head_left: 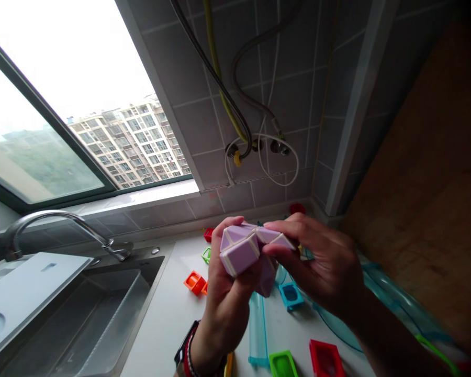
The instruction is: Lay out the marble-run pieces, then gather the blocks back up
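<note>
A purple twist puzzle (246,250), built of wedge segments with white edging, is held in the air above the white counter (168,319), over its middle and short of the back edge. The left hand (225,293) grips it from below, fingers closed around the lower segments, thumb up the near side. The right hand (322,264) pinches the upper right segments, fingers laid across the top. Both hands are closed on the puzzle. A watch and beaded bands (186,356) sit on the left wrist.

On the counter beneath: an orange open block (195,283) left of the hands, a green one (206,255) and a red one (209,233) nearer the back edge, a blue block (291,295) under the right hand, a clear blue trough (257,330) running toward the near edge, and a green block (282,364) and a red block (325,359) at the near edge. A clear teal tube (392,298) curves along the right side.

A steel sink (102,319) with a tap (55,222) adjoins the counter's left edge. A tiled wall with hoses (239,115) stands behind, a window (63,104) to the left.
</note>
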`<state>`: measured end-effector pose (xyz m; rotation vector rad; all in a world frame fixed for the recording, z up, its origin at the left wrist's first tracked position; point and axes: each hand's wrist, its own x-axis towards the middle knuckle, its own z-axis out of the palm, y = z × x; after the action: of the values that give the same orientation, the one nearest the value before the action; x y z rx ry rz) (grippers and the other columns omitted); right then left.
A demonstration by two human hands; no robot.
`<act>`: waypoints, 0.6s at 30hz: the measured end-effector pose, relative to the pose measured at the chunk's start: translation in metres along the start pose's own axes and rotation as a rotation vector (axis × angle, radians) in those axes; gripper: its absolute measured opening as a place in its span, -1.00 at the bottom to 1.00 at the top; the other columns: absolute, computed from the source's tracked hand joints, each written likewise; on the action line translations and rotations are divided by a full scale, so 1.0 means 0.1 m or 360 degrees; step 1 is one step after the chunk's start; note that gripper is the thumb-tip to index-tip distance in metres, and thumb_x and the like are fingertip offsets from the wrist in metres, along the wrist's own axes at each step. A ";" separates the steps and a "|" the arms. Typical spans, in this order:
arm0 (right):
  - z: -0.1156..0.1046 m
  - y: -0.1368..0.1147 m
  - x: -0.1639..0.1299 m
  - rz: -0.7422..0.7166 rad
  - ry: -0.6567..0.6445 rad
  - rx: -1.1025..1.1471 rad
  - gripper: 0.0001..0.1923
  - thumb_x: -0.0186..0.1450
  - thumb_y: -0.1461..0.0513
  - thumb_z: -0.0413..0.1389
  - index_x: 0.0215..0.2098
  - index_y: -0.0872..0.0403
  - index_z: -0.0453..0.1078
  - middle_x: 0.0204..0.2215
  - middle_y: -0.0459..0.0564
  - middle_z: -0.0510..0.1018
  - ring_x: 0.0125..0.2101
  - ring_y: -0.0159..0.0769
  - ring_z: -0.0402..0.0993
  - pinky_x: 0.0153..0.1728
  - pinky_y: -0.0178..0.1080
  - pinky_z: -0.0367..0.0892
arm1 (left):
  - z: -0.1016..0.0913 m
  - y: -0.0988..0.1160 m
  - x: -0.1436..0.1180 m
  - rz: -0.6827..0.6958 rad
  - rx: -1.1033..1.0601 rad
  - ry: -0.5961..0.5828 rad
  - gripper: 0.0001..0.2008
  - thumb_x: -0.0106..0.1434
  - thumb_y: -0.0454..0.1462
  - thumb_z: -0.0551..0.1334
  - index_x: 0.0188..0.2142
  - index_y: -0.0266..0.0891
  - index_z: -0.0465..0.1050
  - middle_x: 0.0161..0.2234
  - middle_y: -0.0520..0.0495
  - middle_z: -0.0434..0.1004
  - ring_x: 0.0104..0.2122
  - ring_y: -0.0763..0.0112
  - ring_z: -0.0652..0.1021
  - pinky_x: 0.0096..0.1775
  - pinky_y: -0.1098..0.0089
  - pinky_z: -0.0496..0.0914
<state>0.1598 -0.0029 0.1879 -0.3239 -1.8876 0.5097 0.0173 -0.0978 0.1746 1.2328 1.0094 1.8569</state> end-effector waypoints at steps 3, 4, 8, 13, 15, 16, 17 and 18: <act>0.01 0.00 -0.01 -0.0023 -0.0008 -0.0042 -0.76 0.39 0.15 0.29 0.01 -0.01 0.54 -0.36 -0.05 0.60 -0.47 -0.32 0.46 -0.35 -0.27 0.42 | -0.03 -0.01 0.00 0.0014 0.0015 -0.0008 -0.55 0.38 -0.17 0.30 0.23 0.02 0.35 -0.02 -0.09 0.46 -0.17 0.31 0.54 -0.22 0.44 0.50; 0.01 0.00 -0.01 -0.0022 -0.0008 -0.0047 -0.76 0.39 0.15 0.29 0.01 -0.01 0.54 -0.36 -0.05 0.60 -0.46 -0.31 0.47 -0.34 -0.27 0.42 | -0.04 -0.02 0.01 0.0003 0.0012 -0.0013 -0.55 0.37 -0.17 0.31 0.23 0.02 0.35 -0.01 -0.09 0.46 -0.15 0.30 0.54 -0.21 0.43 0.51; 0.01 0.03 -0.01 0.0030 -0.0016 0.0001 -0.79 0.41 0.15 0.27 -0.02 0.01 0.54 -0.31 -0.03 0.62 -0.38 -0.27 0.54 -0.32 -0.27 0.41 | -0.09 -0.06 0.01 -0.0096 -0.0059 0.0010 -0.55 0.39 -0.18 0.28 0.24 -0.01 0.33 0.06 -0.12 0.46 -0.07 0.23 0.55 -0.09 0.34 0.52; 0.00 0.05 0.00 0.0103 -0.0131 0.0165 -0.78 0.45 0.16 0.21 0.04 -0.02 0.54 -0.24 -0.02 0.59 -0.30 -0.26 0.55 -0.25 -0.25 0.44 | -0.12 -0.10 0.00 -0.0167 -0.0117 0.0098 -0.49 0.38 -0.18 0.26 0.30 -0.01 0.27 0.12 -0.14 0.47 0.01 0.13 0.57 -0.05 0.25 0.54; -0.01 0.04 0.00 0.0136 -0.0159 0.0211 -0.77 0.47 0.16 0.17 0.06 -0.04 0.54 -0.22 -0.01 0.59 -0.27 -0.24 0.56 -0.22 -0.22 0.46 | -0.12 -0.09 0.00 -0.0170 -0.0098 0.0105 -0.47 0.37 -0.18 0.27 0.29 -0.01 0.27 0.09 -0.14 0.50 0.01 0.13 0.57 -0.03 0.23 0.54; -0.01 0.04 0.00 0.0147 -0.0171 0.0230 -0.76 0.48 0.16 0.16 0.08 -0.05 0.54 -0.21 -0.01 0.58 -0.25 -0.24 0.56 -0.21 -0.21 0.47 | -0.12 -0.09 0.00 -0.0164 -0.0091 0.0106 -0.48 0.36 -0.18 0.28 0.28 -0.02 0.28 0.07 -0.13 0.51 -0.01 0.13 0.58 -0.04 0.23 0.54; -0.01 0.04 0.00 0.0151 -0.0183 0.0246 -0.75 0.48 0.17 0.15 0.09 -0.06 0.53 -0.20 -0.01 0.58 -0.25 -0.23 0.56 -0.21 -0.21 0.47 | -0.12 -0.09 0.00 -0.0157 -0.0089 0.0107 -0.48 0.35 -0.18 0.29 0.27 -0.03 0.30 0.05 -0.13 0.52 -0.02 0.14 0.58 -0.05 0.23 0.54; -0.02 0.03 0.00 0.0155 -0.0196 0.0260 -0.74 0.48 0.18 0.15 0.11 -0.07 0.53 -0.18 -0.01 0.58 -0.24 -0.23 0.56 -0.20 -0.20 0.48 | -0.12 -0.08 0.00 -0.0159 -0.0097 0.0109 -0.49 0.34 -0.18 0.30 0.26 -0.03 0.32 0.04 -0.13 0.53 -0.04 0.15 0.59 -0.07 0.24 0.55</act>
<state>0.1613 0.0001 0.1869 -0.2829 -1.9409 0.7602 0.0070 -0.0963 0.1645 1.0702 1.0245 1.8494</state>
